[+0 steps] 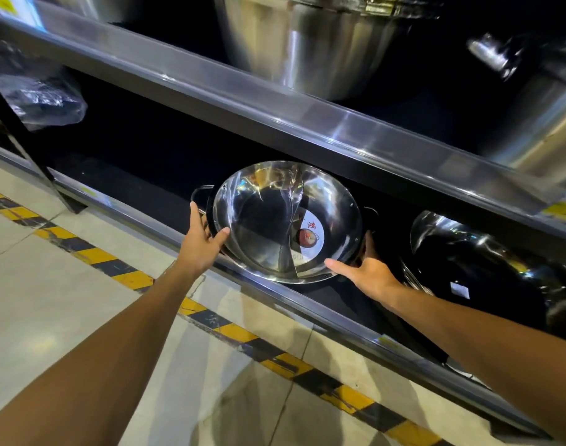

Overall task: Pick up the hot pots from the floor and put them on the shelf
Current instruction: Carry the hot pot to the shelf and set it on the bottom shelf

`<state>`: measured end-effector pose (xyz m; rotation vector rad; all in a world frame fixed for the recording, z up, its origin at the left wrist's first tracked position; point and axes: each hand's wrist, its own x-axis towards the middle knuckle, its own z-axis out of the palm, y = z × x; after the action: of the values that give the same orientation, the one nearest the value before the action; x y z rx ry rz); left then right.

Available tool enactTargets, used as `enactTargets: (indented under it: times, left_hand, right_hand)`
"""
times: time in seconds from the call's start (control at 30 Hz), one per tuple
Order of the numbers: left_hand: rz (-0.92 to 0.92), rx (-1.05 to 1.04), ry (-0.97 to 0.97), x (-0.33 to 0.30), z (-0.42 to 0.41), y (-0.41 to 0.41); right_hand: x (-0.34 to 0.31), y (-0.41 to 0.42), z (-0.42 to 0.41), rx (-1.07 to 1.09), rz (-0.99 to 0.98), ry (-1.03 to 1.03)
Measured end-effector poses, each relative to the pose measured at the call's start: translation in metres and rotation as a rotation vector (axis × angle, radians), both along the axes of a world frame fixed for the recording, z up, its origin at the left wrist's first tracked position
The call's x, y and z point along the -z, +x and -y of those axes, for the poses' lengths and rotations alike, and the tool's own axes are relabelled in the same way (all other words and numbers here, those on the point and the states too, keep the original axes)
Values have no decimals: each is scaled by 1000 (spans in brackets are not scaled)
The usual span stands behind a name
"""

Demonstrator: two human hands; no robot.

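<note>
A hot pot (pixel 275 220) sits tilted at the front edge of the bottom shelf (pixel 307 304), its mouth facing out and up: shiny steel, round and shallow, with a curved divider splitting the bowl in two, a round paper label with red characters in the right half, and a dark loop handle at 9 o'clock and another at 3 o'clock. The left hand (pixel 201 243) grips the rim at about 8 o'clock, thumb laid inside the bowl and fingers curled behind it. The right hand (pixel 365 272) holds the rim at about 4 o'clock, thumb stretched along the lower edge, fingers wrapped behind below the right handle. At 3 o'clock from the pot, a dark wok (pixel 487 272) lies on the same shelf, apart from it. The shelf is black with a steel lip; the tier above holds a large steel bowl (pixel 307 49). A plastic-wrapped bundle (pixel 37 91) lies at 10 o'clock. The floor (pixel 49 300) is pale glossy tile, crossed by yellow-and-black hazard tape (pixel 243 333) running along the shelf front.
</note>
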<state>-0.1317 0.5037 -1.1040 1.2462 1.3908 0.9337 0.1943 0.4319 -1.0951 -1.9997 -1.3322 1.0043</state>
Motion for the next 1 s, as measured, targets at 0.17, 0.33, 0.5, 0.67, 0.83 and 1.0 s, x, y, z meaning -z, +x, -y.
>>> enactTargets:
  times: [0.17,0.33,0.5,0.67,0.83,1.0]
  left_hand:
    - [-393,5,258,7,35,0]
    - [-726,256,525,26,78,-4]
    - [-914,346,513,37,70,-6]
    - [-1065,367,294,27,20,12]
    - [-1057,409,579,29,45,14]
    - [-1082,506,589,31,60,0]
  right_hand:
    - [6,-16,30,-37,138,194]
    - [20,-21,57,-413,613,320]
    - [20,-17,54,-482,748,265]
    - [11,-18,40,-458,793,158]
    - [9,-23,42,-578,860,209]
    - [14,-31,47,-658,827,222]
